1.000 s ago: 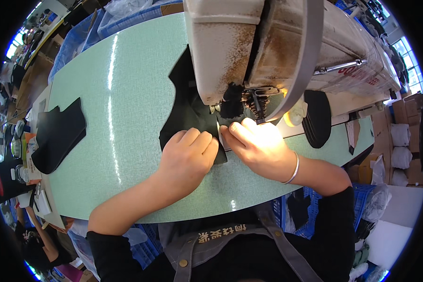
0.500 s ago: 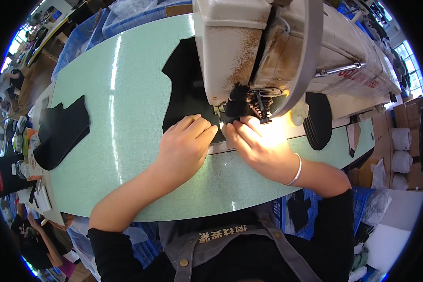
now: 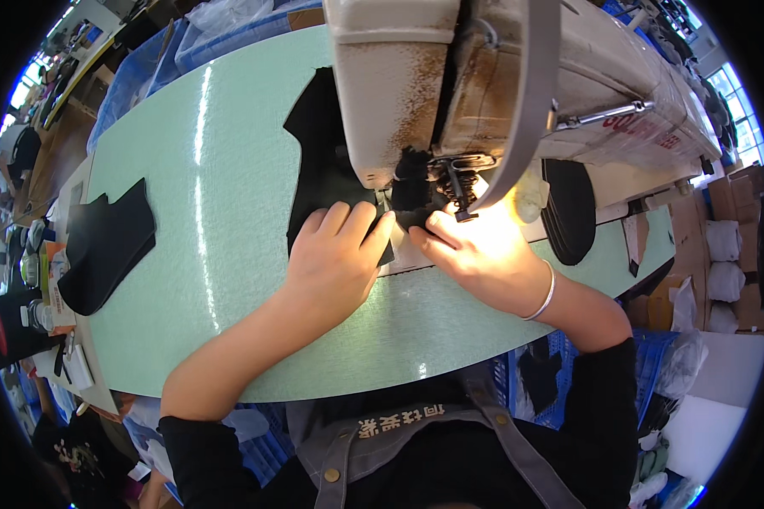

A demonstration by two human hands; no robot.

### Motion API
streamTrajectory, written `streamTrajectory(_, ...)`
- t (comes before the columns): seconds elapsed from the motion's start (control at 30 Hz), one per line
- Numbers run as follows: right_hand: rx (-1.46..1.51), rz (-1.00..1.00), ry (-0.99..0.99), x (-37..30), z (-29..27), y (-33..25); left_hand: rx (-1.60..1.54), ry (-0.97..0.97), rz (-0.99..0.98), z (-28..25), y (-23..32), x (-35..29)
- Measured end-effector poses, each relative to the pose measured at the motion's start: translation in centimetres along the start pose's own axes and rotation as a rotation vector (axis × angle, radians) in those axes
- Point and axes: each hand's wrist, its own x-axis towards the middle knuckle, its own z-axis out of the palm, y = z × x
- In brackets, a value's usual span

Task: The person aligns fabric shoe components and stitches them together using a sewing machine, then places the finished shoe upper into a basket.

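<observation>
A large black cut piece (image 3: 314, 161), probably fabric or leather, lies partly under the head of a sewing machine (image 3: 399, 110). My left hand (image 3: 335, 250) has its bent fingers on this piece's near end, left of the needle area, with the thumb close to the index finger. Just right of the needle, my right hand (image 3: 488, 263) pinches the edge of a small dark part (image 3: 410, 202) beside the presser foot. Its fingers are closed, and bright lamp light washes over the knuckles. The needle tip and the exact seam are hidden by the fingers and the machine.
Another black cut piece (image 3: 110, 242) lies on the green tabletop (image 3: 246, 212) at the left. A stack of rounded black pieces (image 3: 570, 212) rests right of the machine. Blue crates (image 3: 645, 373) stand below the table's edge, and a person (image 3: 85, 450) is at lower left.
The machine and tabletop appear shifted slightly left in view. My left hand's fingers have spread a little on the black piece; my right hand remains by the needle area.
</observation>
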Motion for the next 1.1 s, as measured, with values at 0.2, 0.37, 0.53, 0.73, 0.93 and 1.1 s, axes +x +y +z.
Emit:
streamTrajectory(0.2,-0.033,0.018,0.010,-0.2,0.0,-0.1,0.019,0.010,0.020,0.2,0.1,0.0)
streamTrajectory(0.37,0.105,-0.159,0.184,-1.1,-1.5,0.2,-0.054,0.039,0.011,-0.7,-0.1,0.1)
streamTrajectory(0.53,-0.283,0.349,0.142,-5.9,-1.5,3.3,-0.092,0.134,-0.022,-0.2,0.1,0.4)
streamTrajectory(0.73,-0.422,0.486,0.122,-4.9,1.6,6.7,0.092,0.170,0.020,1.0,-0.7,1.7)
streamTrajectory(0.93,-0.407,0.635,-0.021,-4.8,1.1,5.3,0.257,0.200,0.158,2.3,-1.5,2.4)
streamTrajectory(1.1,-0.090,0.805,-0.102,-5.5,-1.7,1.3,0.224,0.303,0.182,2.5,-2.3,2.1)
